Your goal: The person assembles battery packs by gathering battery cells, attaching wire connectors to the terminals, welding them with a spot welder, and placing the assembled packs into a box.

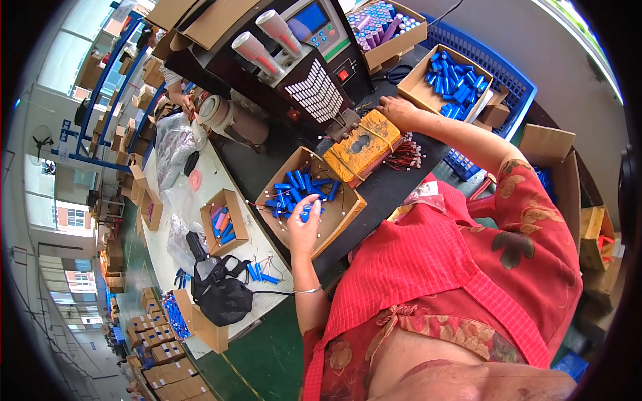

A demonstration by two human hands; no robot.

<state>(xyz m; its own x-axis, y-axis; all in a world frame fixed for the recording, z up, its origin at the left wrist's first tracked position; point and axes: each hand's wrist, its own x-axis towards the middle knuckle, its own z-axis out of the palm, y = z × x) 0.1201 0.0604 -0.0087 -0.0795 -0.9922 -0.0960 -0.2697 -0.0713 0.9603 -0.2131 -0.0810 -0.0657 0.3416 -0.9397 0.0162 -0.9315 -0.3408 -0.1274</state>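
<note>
A blue cylindrical cell [306, 213] is pinched in the left hand [303, 227], over an open brown cardboard box [342, 224] of wired blue cells [289, 189]. The right hand [396, 112] is positioned just beside a worn yellow rectangular block [376, 139], near a black boxy machine [314, 97]; whether anything is gripped there cannot be told.

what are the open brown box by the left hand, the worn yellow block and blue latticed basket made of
Open brown box: matte, probably cardboard, by its thin walls. Worn yellow block: perhaps tape-wrapped, its surface scuffed; core unclear. Blue latticed basket: likely smooth plastic, by its regular openings.
</note>
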